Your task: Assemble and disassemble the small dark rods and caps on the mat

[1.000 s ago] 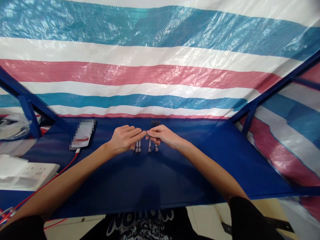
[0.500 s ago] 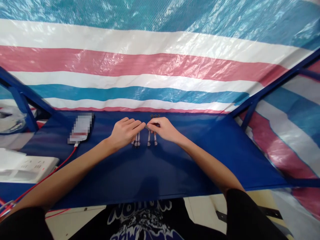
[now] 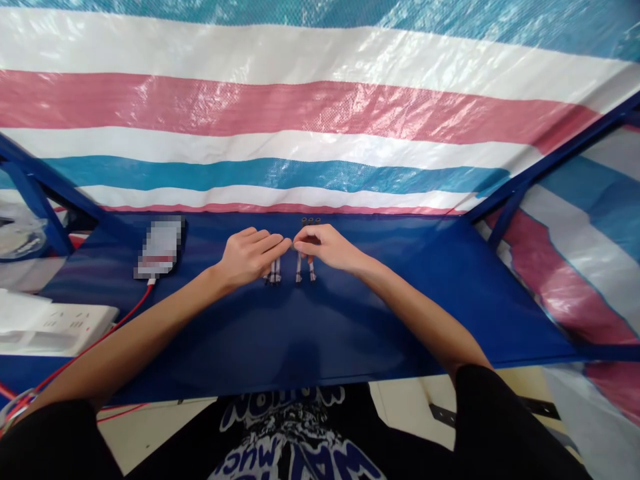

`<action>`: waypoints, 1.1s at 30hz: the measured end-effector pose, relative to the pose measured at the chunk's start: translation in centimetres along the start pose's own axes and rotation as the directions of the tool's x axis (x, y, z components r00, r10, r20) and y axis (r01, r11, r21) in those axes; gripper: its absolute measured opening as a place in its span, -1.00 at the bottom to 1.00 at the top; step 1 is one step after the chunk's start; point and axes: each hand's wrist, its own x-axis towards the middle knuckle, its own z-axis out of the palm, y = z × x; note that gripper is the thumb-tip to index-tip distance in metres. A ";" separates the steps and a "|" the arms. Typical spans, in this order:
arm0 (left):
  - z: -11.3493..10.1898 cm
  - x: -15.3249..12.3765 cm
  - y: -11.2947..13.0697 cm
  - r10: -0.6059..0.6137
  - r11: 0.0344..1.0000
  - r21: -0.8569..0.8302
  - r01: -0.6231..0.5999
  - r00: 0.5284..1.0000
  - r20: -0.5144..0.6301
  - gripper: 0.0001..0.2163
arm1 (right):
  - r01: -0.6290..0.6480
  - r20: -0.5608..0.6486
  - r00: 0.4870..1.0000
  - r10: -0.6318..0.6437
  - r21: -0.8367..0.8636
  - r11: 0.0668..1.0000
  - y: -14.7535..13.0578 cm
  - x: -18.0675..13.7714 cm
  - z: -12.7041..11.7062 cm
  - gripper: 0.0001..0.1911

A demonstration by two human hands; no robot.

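Note:
My left hand (image 3: pixel 255 255) is palm down above the blue table, its fingers bent together and the index fingertip close to my right hand (image 3: pixel 327 247). The right thumb and index finger are pinched; what lies between the fingertips is too small or hidden to make out. Below the left hand, several thin pale sticks with dark ends (image 3: pixel 273 275) lie side by side, their upper parts covered. Two similar thin pieces (image 3: pixel 299 270) lie below the right hand, partly hidden by it. Just beyond it are three small dark round-ended pieces (image 3: pixel 311 221) in a row.
The blue table (image 3: pixel 240 353) runs up to a striped plastic sheet (image 3: pixel 320 110). At the left lies a phone (image 3: pixel 161 247) on a red cable (image 3: pixel 131 313), near a white power strip (image 3: pixel 75 323). Blue frame bars (image 3: pixel 545 167) slant along both sides.
The view has tilted slightly, so the table and sheet sit higher in it. Both hands keep nearly the same pose, fingertips together.

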 end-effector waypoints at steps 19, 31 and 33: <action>0.3 -0.2 0.2 -0.137 0.988 -0.065 0.144 0.985 0.101 -0.73 | 0.051 -0.130 0.989 -0.077 -0.194 0.980 0.1 0.2 0.8 -0.90; -0.3 0.4 0.9 -0.366 0.899 -0.170 0.403 0.906 0.212 -0.74 | 0.159 -0.227 0.939 -0.258 -0.380 0.911 -0.7 -0.3 1.7 -0.96; -0.3 0.4 1.0 -0.396 0.879 -0.181 0.442 0.886 0.240 -0.74 | 0.186 -0.225 0.928 -0.296 -0.408 0.894 -0.7 -0.4 1.8 -0.94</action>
